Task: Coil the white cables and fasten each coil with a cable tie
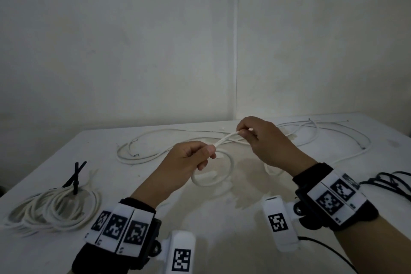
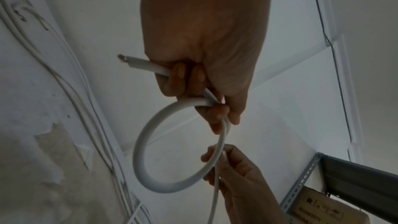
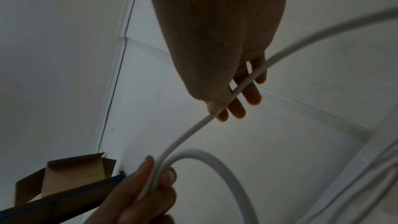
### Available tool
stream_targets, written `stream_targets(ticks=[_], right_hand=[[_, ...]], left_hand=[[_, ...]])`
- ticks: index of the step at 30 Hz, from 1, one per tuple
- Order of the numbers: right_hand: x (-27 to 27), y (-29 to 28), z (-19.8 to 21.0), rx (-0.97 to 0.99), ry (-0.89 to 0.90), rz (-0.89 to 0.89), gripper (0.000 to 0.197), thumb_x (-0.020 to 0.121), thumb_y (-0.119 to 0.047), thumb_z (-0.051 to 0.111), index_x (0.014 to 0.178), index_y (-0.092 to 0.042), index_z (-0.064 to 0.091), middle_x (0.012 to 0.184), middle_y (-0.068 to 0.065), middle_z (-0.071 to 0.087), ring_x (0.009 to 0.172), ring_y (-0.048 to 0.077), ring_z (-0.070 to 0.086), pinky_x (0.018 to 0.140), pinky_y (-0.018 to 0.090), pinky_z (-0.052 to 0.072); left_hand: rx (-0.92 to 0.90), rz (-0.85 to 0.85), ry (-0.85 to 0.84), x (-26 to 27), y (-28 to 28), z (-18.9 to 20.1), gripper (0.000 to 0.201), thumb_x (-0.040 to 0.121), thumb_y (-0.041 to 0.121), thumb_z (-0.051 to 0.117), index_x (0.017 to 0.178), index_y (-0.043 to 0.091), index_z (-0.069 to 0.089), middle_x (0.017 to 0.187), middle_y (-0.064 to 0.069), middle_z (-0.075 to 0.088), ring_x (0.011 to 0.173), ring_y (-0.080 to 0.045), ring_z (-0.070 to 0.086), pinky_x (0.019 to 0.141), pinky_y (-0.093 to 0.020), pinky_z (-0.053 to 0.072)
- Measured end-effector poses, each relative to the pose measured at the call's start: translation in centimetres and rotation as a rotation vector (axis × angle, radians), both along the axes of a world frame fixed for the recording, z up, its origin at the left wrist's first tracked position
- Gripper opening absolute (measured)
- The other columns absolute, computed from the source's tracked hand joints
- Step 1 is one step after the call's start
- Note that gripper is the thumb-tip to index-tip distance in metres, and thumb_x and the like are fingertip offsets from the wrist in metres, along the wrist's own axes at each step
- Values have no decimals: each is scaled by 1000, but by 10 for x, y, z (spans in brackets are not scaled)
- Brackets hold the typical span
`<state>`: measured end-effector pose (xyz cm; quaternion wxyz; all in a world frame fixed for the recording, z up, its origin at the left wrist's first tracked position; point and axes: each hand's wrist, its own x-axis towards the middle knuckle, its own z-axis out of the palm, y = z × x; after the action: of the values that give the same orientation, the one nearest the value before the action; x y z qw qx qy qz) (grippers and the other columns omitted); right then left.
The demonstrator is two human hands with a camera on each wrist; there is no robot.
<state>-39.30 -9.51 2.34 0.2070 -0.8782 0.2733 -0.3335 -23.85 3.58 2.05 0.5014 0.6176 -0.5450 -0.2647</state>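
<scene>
Head view: the left hand (image 1: 191, 158) and right hand (image 1: 262, 138) are raised above the table (image 1: 222, 218), with a short straight run of white cable (image 1: 226, 138) stretched between them. The left hand's fingers are curled round the cable; one small loop (image 2: 178, 151) hangs from this grip, and the cut end (image 2: 122, 56) projects past the knuckles. Holding the crossing point of the loop appears intended to fix the coil size while further turns are added. The right hand pinches the cable between thumb and fingertips (image 3: 237, 108), so that the feed can probably slide through and be guided to the left hand. From the right hand the cable trails back to the table surface. Judged from this, coiling of this cable is at its first turn.

Surroundings: loose cables (image 1: 155, 153) lie in long curves across the far half of the table and overlap one another; the trailing run may drag or snag on them as it is drawn in. A finished coil (image 1: 55, 209) lies near the left edge, fastened with black ties (image 1: 75, 176), well apart from the hands. A black cord (image 1: 391, 181) lies at the right edge. No spare tie can be identified on the table.
</scene>
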Motion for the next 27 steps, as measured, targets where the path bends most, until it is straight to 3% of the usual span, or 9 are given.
stream_targets(ticks=[3, 5, 8, 10, 12, 15, 21, 24, 27], right_hand=[[10, 15, 0, -3, 69, 131, 28, 96, -37, 42, 113, -26, 61, 107, -12, 60, 87, 6, 52, 80, 26, 38], [16, 23, 0, 9, 57, 177, 24, 92, -45, 44, 100, -33, 63, 95, -19, 62, 75, 3, 51, 74, 26, 39], [19, 26, 3, 178, -17, 214, 17, 91, -35, 53, 75, -34, 60, 73, -14, 63, 67, 3, 55, 72, 28, 43], [22, 26, 4, 263, -37, 259, 21, 91, -27, 54, 71, -31, 61, 67, -8, 64, 67, 4, 58, 75, 30, 47], [26, 27, 5, 334, -60, 284, 23, 92, -23, 53, 71, -25, 62, 63, -6, 62, 62, 2, 56, 70, 22, 46], [33, 27, 5, 394, -111, 276, 22, 93, -22, 53, 72, -22, 62, 62, -5, 60, 55, -4, 52, 61, 9, 40], [41, 27, 0, 369, -90, 203, 20, 92, -24, 54, 73, -25, 61, 65, -11, 62, 58, -6, 53, 60, 10, 41], [42, 27, 0, 355, -84, 176, 23, 92, -25, 53, 71, -26, 60, 62, -12, 58, 51, -6, 47, 52, 8, 36], [44, 28, 0, 317, -55, 129, 26, 93, -27, 51, 68, -22, 57, 59, -12, 51, 49, 1, 40, 53, 17, 33]], left_hand=[[-13, 27, 44, 3, 1, 1, 27, 92, 24, 50, 75, 9, 65, 44, 12, 42, 41, 0, 36, 44, -7, 28], [-11, 36, 71, 5, 2, 1, 27, 92, 25, 51, 75, 9, 66, 44, 12, 42, 40, -1, 35, 44, -7, 28], [-6, 49, 98, 7, 4, 0, 26, 90, 26, 54, 77, 7, 67, 45, 12, 46, 40, 0, 35, 43, -8, 28], [-11, 75, 109, 10, 4, 0, 29, 89, 24, 55, 81, -1, 66, 46, 13, 51, 38, 0, 37, 42, -7, 28], [-22, 103, 117, 12, 4, 1, 32, 89, 25, 55, 79, -4, 65, 48, 15, 55, 38, 1, 39, 42, -7, 29], [-59, 164, 96, 15, 2, 2, 28, 87, 29, 58, 65, 13, 67, 55, 11, 59, 41, 2, 40, 43, -7, 30], [-60, 254, 44, 23, -1, -4, 21, 83, 33, 64, 64, 26, 68, 52, 12, 60, 50, 2, 46, 48, -6, 34], [-76, 264, 20, 24, -1, -5, 24, 84, 33, 63, 61, 27, 66, 53, 13, 62, 57, 2, 49, 53, -4, 34], [-82, 258, -27, 22, -2, -5, 24, 85, 34, 61, 63, 27, 65, 54, 15, 62, 56, 4, 49, 52, -5, 34]])
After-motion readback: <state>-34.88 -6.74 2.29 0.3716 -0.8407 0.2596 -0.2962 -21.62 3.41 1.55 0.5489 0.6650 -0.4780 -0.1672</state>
